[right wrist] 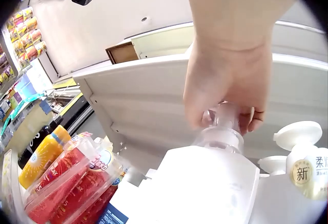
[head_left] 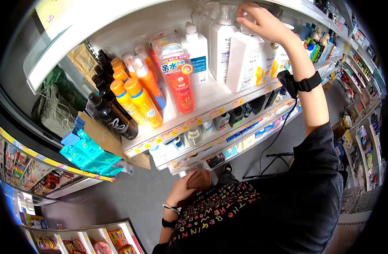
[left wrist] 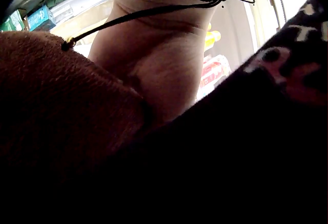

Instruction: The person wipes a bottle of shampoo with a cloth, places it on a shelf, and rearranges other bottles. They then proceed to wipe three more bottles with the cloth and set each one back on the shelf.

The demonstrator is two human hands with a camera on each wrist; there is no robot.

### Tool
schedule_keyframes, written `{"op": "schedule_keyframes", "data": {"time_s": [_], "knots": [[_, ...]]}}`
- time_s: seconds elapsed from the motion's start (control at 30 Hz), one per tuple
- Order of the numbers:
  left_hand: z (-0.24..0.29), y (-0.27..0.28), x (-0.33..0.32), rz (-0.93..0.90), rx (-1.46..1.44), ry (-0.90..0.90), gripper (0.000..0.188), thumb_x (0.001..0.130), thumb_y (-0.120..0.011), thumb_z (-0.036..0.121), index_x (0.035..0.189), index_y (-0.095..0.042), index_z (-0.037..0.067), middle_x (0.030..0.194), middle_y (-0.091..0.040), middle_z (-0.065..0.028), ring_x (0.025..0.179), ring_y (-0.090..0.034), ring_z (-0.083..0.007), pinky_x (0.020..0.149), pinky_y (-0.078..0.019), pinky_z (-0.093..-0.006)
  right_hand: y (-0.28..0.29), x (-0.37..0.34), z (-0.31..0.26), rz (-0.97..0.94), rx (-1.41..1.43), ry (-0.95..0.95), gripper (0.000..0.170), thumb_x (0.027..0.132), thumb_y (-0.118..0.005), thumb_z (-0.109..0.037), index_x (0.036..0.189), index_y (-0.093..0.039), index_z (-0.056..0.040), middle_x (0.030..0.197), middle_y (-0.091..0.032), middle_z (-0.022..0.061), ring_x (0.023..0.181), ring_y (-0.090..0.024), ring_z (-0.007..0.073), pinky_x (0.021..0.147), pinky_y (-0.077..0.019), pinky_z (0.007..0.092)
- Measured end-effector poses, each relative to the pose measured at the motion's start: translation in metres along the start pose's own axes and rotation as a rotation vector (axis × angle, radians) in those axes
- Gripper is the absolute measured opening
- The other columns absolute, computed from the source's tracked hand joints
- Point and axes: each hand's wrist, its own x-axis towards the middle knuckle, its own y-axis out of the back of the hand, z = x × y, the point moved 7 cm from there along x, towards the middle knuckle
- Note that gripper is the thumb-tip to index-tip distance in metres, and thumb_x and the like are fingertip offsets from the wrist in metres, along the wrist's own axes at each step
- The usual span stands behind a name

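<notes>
My right hand (head_left: 261, 25) grips the clear pump top of a large white bottle (head_left: 244, 59) at the front of the upper shelf. In the right wrist view the fingers of that hand (right wrist: 228, 88) curl round the pump (right wrist: 223, 126), above the white bottle's shoulder (right wrist: 205, 183). Down by the black shirt, my left hand (head_left: 181, 188) is at a brown fuzzy item (head_left: 199, 180), its fingers partly hidden. The left wrist view shows the hand's base (left wrist: 159, 70) against the brown fabric (left wrist: 56, 101); the fingertips are out of sight there.
Another white pump bottle (head_left: 222, 46) stands left of the gripped one, Pantene bottles (head_left: 266, 63) on its right. Further left are a red sunscreen pack (head_left: 181, 84), orange bottles (head_left: 143, 101) and dark bottles (head_left: 111, 116). Price tags line the shelf edge (head_left: 206, 116); teal packs (head_left: 90, 150) hang at the end.
</notes>
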Motion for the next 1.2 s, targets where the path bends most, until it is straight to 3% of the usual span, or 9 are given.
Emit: {"op": "schedule_keyframes", "data": {"time_s": [0.47,0.67,0.73,0.83,0.93,0.97,1.0,1.07,1.2], "knots": [[-0.003,-0.004,0.001,0.0,0.019,0.014,0.067,0.07,-0.069,0.018,0.132,-0.043,0.017,0.113,-0.06,-0.017,0.101,-0.057,-0.0374,0.083,-0.0475,-0.0406,0.005,-0.002,-0.008,0.031,-0.056,-0.113,0.03,0.085,-0.054,-0.028,0.098,-0.056,-0.0008,0.097,-0.057,0.0224,0.09,-0.057,0.0399,0.078,-0.047,0.0451],[-0.001,-0.006,0.002,-0.005,0.042,0.007,0.068,0.069,-0.069,0.02,0.132,-0.042,0.02,0.11,-0.061,-0.0168,0.098,-0.058,-0.0386,0.081,-0.0481,-0.0423,0.006,-0.004,-0.014,-0.014,-0.031,-0.144,0.035,0.085,-0.055,-0.031,0.104,-0.057,-0.0012,0.102,-0.057,0.0231,0.092,-0.058,0.0396,0.079,-0.0471,0.0445],[-0.001,-0.006,0.002,-0.006,0.052,0.003,0.068,0.069,-0.069,0.02,0.132,-0.042,0.02,0.11,-0.061,-0.0166,0.098,-0.058,-0.0386,0.08,-0.0482,-0.0425,0.014,-0.005,-0.023,0.173,-0.163,-0.009,0.04,0.084,-0.056,-0.032,0.106,-0.058,0.0003,0.102,-0.058,0.0236,0.09,-0.058,0.0398,0.082,-0.046,0.0445],[-0.004,-0.008,0.004,-0.019,0.074,0.007,0.069,0.069,-0.069,0.021,0.132,-0.042,0.021,0.11,-0.061,-0.0163,0.098,-0.058,-0.0384,0.081,-0.0482,-0.0424,0.016,0.002,-0.026,0.229,-0.148,-0.036,0.04,0.081,-0.058,-0.031,0.105,-0.059,0.0015,0.097,-0.06,0.0236,0.091,-0.058,0.0398,0.086,-0.0442,0.0447],[-0.004,-0.01,0.004,-0.028,0.089,0.027,0.069,0.069,-0.069,0.021,0.132,-0.042,0.021,0.111,-0.061,-0.0161,0.099,-0.057,-0.0381,0.081,-0.0482,-0.042,0.005,0.012,-0.034,0.21,-0.261,-0.074,0.036,0.079,-0.058,-0.027,0.101,-0.061,0.0014,0.09,-0.061,0.0229,0.089,-0.059,0.0387,0.086,-0.0435,0.045],[-0.004,-0.01,0.005,-0.024,0.089,0.034,0.068,0.069,-0.069,0.021,0.132,-0.043,0.021,0.112,-0.06,-0.016,0.1,-0.057,-0.0379,0.082,-0.0482,-0.0418,0.001,0.016,-0.046,0.2,-0.264,-0.026,0.033,0.077,-0.057,-0.023,0.098,-0.061,0.0008,0.088,-0.062,0.0226,0.087,-0.059,0.0377,0.085,-0.0437,0.045],[-0.003,-0.009,0.005,-0.021,0.089,0.035,0.068,0.069,-0.069,0.021,0.132,-0.043,0.021,0.112,-0.06,-0.016,0.1,-0.057,-0.0379,0.082,-0.0482,-0.0418,0.005,0.016,-0.067,0.33,-0.212,0.132,0.031,0.078,-0.056,-0.025,0.097,-0.062,-0.0014,0.087,-0.063,0.0216,0.083,-0.061,0.0348,0.084,-0.0434,0.0474],[0.0,-0.009,0.005,-0.021,0.052,0.035,0.068,0.069,-0.07,0.021,0.132,-0.043,0.021,0.114,-0.06,-0.0161,0.101,-0.057,-0.0376,0.082,-0.0481,-0.0414,-0.03,0.029,-0.064,0.163,-0.16,0.061,0.031,0.084,-0.057,-0.025,0.107,-0.058,-0.0051,0.107,-0.061,0.0146,0.101,-0.057,0.0316,0.089,-0.0447,0.0397],[0.001,-0.008,0.003,-0.004,0.033,0.044,0.068,0.069,-0.069,0.021,0.131,-0.043,0.02,0.113,-0.06,-0.0161,0.101,-0.057,-0.0376,0.083,-0.048,-0.0414,-0.056,0.035,-0.087,0.281,-0.051,0.044,0.035,0.079,-0.06,-0.022,0.106,-0.058,0.0001,0.099,-0.063,0.0198,0.096,-0.059,0.0355,0.084,-0.0482,0.041]]}}
